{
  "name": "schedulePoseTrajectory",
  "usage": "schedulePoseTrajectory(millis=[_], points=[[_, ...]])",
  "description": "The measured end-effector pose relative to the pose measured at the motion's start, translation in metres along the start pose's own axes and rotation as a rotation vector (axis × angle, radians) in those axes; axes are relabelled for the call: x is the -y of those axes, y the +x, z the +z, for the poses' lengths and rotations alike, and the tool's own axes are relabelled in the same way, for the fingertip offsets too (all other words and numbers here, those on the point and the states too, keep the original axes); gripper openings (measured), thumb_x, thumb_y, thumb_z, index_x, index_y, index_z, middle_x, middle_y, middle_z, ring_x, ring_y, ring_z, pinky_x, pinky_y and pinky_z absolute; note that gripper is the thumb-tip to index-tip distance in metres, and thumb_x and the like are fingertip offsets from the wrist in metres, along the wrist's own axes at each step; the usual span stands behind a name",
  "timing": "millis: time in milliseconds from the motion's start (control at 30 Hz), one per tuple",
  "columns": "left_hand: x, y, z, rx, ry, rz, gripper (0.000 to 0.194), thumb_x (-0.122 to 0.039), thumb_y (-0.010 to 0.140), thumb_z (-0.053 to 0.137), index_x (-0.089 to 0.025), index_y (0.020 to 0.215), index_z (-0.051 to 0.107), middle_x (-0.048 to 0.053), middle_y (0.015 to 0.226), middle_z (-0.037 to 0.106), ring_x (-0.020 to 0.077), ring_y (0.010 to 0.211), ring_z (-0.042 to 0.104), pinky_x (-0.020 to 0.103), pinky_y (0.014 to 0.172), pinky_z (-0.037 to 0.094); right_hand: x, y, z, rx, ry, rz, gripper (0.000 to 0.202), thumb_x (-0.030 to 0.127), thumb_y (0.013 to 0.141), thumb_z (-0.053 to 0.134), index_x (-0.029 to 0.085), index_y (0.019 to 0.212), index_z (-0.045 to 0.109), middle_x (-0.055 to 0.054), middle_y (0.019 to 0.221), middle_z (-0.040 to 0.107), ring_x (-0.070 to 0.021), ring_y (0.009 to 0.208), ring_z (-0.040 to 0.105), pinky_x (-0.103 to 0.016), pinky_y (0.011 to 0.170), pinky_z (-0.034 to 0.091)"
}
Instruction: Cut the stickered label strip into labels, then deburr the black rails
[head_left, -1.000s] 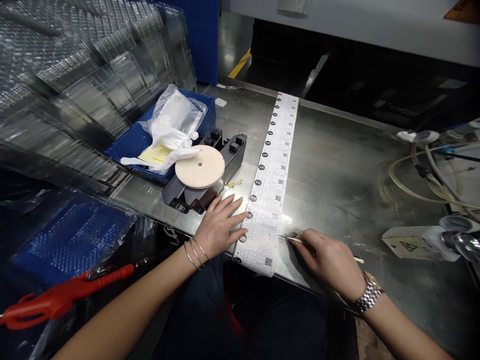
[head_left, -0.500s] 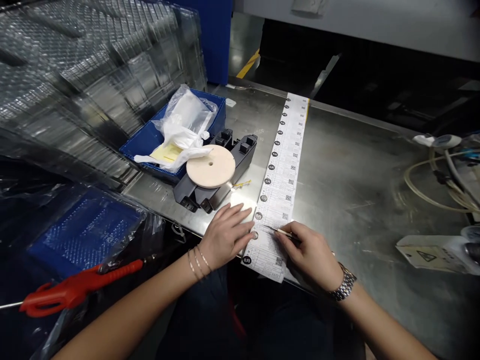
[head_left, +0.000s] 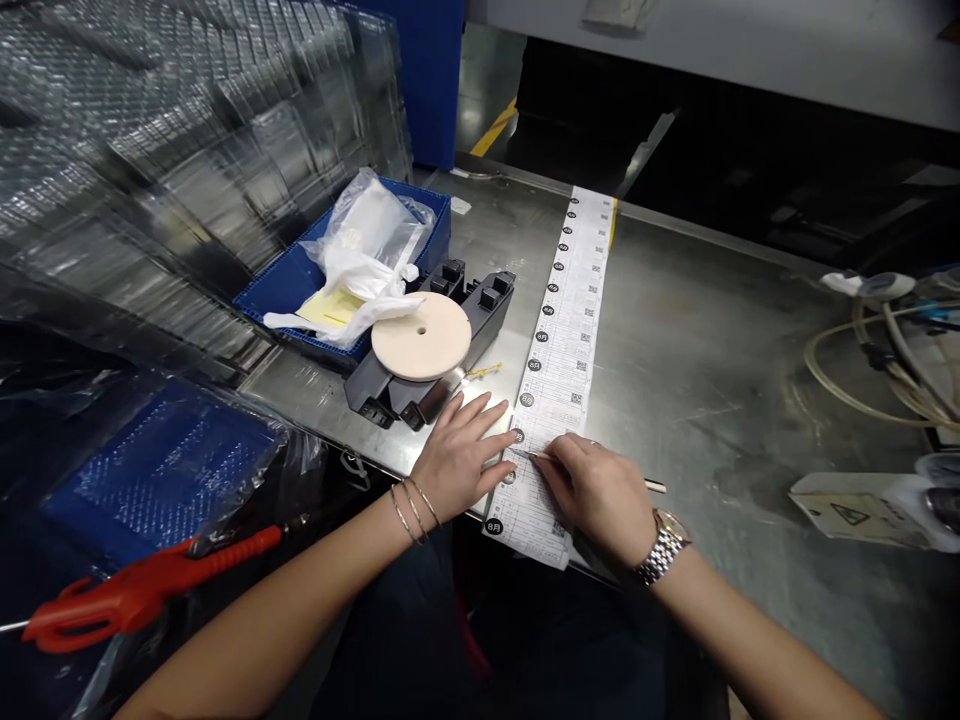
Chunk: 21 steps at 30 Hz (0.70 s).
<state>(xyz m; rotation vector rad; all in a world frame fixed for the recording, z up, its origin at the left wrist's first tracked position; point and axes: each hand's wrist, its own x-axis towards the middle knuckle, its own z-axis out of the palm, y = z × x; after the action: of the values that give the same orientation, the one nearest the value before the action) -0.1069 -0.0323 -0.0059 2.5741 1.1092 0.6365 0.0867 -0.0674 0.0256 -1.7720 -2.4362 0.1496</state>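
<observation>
Paper strip (head_left: 561,345), printed with a row of labels, overhangs the near edge of the metal table (head_left: 690,310). At lower left, a red gun-shaped tool (head_left: 142,590) is cut off by the frame at its thin metal end. Just past the table's edge, the left hand (head_left: 459,460) lies flat with fingers spread, gripping nothing, its forefinger and thumb at the strip's left margin, much as half a second ago. The right hand (head_left: 600,495) has a slim tool (head_left: 655,486) pinched between thumb and fingers, the point on the strip near those left fingertips; a second ago, hand and point were off to the strip's right, and now the knuckles cover part of its right side. The fingers hide the slim tool's middle, so whether it is a pen or a blade cannot be told. Farther off to the left, a pale disc (head_left: 427,352) rests on a dark grey holder (head_left: 366,390) beside a blue bin (head_left: 281,278), whose crumpled contents are hard to separate. The strip runs on to the table's far edge, its small print illegible.
</observation>
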Motion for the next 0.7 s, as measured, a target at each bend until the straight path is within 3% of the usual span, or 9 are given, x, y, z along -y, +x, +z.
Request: schedulePoseTrajectory(millis=[200, 700], points=[[-0.001, 0.001, 0.000, 0.002, 0.002, 0.002, 0.030, -0.034, 0.084, 0.055, -0.021, 0.108, 0.063, 0.008, 0.131, 0.053, 0.0273, 0.127, 0.039, 0.050, 0.109, 0.026, -0.002, -0.002, -0.004, -0.003, -0.044, -0.030, 0.023, 0.026, 0.090, 0.044, 0.018, 0.070, 0.052, -0.001, 0.066, 0.060, -0.0133, 0.055, 0.053, -0.026, 0.052, 0.028], [0.001, 0.003, -0.001, -0.001, 0.025, 0.022, 0.027, -0.034, 0.085, 0.053, -0.020, 0.106, 0.064, 0.008, 0.127, 0.055, 0.0275, 0.126, 0.040, 0.052, 0.107, 0.029, -0.045, -0.038, -0.013, 0.044, -0.033, 0.024, 0.032, 0.035, 0.093, 0.037, 0.019, 0.068, 0.050, 0.000, 0.064, 0.058, -0.0129, 0.055, 0.054, -0.025, 0.051, 0.030]])
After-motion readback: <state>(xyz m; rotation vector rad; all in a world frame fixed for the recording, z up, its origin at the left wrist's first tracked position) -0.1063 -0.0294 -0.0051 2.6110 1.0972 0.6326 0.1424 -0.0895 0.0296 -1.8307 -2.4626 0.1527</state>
